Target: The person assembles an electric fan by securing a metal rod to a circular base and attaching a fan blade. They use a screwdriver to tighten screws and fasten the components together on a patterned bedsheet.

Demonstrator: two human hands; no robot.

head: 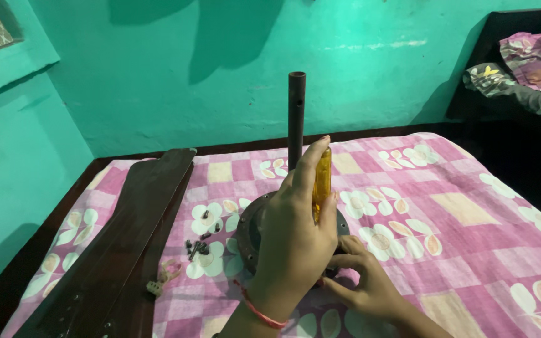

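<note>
A dark round ceiling-fan motor [250, 233] lies on a pink flowered bedsheet [471, 213], with its brown down rod [296, 109] standing upright. My left hand [295, 241], a red thread on its wrist, is closed around the yellow handle of a screwdriver [322, 181], held upright over the motor. The screwdriver's tip is hidden behind the hand. My right hand [361, 285] rests low at the motor's near right edge, fingers bent against it. Whether it holds anything small is hidden.
Long dark brown fan blades [136, 231] lie stacked along the bed's left side. Several loose dark screws [196, 247] and a small pale bracket [163, 278] sit between blades and motor. Teal walls stand behind and left. A dark bed with bundled blankets [521, 69] is at the right.
</note>
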